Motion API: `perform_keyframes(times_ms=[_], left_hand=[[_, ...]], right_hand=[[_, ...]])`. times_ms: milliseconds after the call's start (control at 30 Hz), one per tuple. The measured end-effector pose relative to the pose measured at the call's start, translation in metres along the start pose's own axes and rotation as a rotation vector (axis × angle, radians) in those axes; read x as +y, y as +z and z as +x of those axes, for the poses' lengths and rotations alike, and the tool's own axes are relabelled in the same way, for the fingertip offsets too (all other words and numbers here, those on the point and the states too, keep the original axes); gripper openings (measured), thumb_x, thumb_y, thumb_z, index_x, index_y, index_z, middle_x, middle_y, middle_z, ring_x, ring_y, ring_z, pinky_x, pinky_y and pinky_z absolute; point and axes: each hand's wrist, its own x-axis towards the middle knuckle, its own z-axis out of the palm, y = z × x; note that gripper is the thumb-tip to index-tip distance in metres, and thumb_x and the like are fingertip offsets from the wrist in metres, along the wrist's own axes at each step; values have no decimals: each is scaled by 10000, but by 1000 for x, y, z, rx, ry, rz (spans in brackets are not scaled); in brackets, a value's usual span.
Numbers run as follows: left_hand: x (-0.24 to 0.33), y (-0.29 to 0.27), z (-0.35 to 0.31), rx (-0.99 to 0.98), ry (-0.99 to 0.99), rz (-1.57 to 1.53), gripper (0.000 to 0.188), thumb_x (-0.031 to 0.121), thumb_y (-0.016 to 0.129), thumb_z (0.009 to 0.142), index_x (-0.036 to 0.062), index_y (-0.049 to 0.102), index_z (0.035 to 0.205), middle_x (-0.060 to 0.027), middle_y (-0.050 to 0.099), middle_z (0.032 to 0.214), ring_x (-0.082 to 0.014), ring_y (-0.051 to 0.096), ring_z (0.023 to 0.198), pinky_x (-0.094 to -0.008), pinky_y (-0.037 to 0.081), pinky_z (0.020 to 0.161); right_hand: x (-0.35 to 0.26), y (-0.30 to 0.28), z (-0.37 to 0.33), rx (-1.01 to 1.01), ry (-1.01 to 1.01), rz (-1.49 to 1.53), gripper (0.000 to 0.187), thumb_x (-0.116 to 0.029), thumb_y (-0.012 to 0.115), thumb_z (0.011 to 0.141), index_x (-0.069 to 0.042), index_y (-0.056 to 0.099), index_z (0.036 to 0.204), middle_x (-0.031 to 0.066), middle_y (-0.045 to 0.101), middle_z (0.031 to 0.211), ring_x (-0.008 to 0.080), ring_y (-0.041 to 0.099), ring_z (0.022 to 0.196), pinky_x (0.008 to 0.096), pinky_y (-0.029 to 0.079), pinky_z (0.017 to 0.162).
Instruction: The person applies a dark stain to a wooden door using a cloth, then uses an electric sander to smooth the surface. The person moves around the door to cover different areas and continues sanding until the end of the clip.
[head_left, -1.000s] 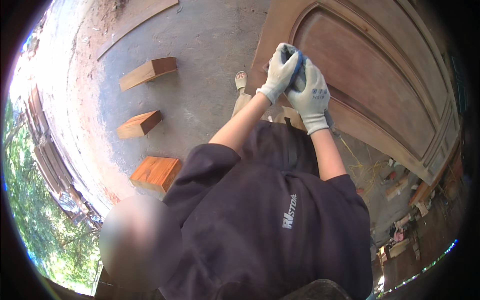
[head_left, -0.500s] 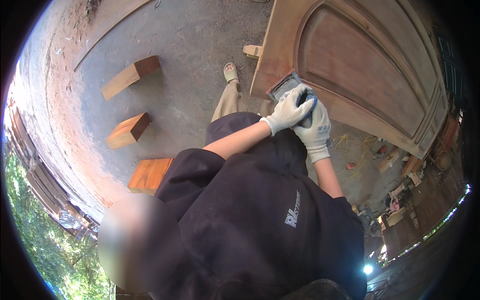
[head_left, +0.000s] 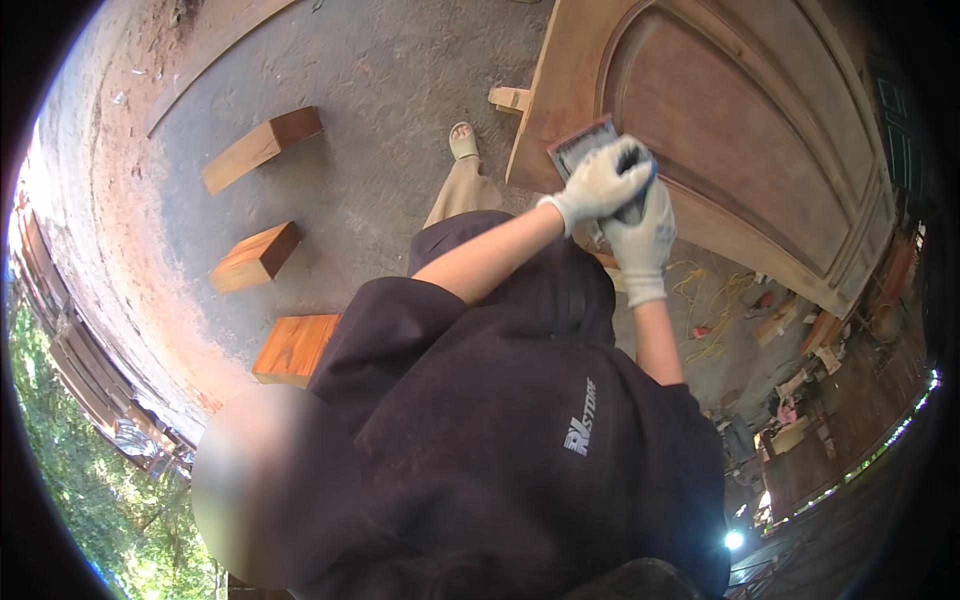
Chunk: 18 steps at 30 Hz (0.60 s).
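Near the lower-left corner of the wooden door (head_left: 740,130), a flat-plated tool (head_left: 578,150) is gripped by curled fingers of the gloved left hand (head_left: 605,182) and right hand (head_left: 643,240).

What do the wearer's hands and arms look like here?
The left hand and right hand wear off-white knit work gloves, apparently dark-coated on the palm side, with snug cuffs at the wrists. Near-black sleeves stop around the elbows, leaving forearms bare.
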Motion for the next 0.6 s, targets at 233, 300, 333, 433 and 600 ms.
perform_keyframes(times_ms=[233,300,333,433,600], left_hand=[[2,10,-11,-137,-85,89,326,338,598,943,57,639,1103,-160,697,1050,-311,668,1031,-407,497,932],[-3,-7,8,-102,-4,25,310,311,612,949,43,642,1102,-122,688,1054,-230,659,1013,-372,503,925],[1,-18,19,-72,7,28,318,320,614,949,41,645,1099,-109,683,1049,-219,651,1014,-364,502,931],[16,-47,53,73,83,36,366,366,643,909,37,670,1066,-148,725,1013,-251,694,965,-374,533,883],[27,-45,74,120,61,-22,382,375,642,904,27,676,1059,-175,730,989,-262,705,950,-389,533,862]], right_hand=[[5,-3,-21,33,77,15,654,-237,826,657,-81,584,1244,150,655,1137,371,636,1068,452,497,901],[-5,5,5,31,24,-2,669,-274,840,658,-81,580,1244,137,647,1141,356,626,1080,450,499,915],[-10,10,19,29,1,-7,677,-293,846,659,-81,579,1245,131,643,1143,348,621,1086,449,500,923],[-34,16,67,67,-67,-12,675,-350,835,680,-93,591,1254,123,650,1135,328,631,1077,442,515,916],[-41,8,93,56,-25,6,639,-327,815,702,-116,606,1268,110,664,1155,313,639,1082,433,523,919]])
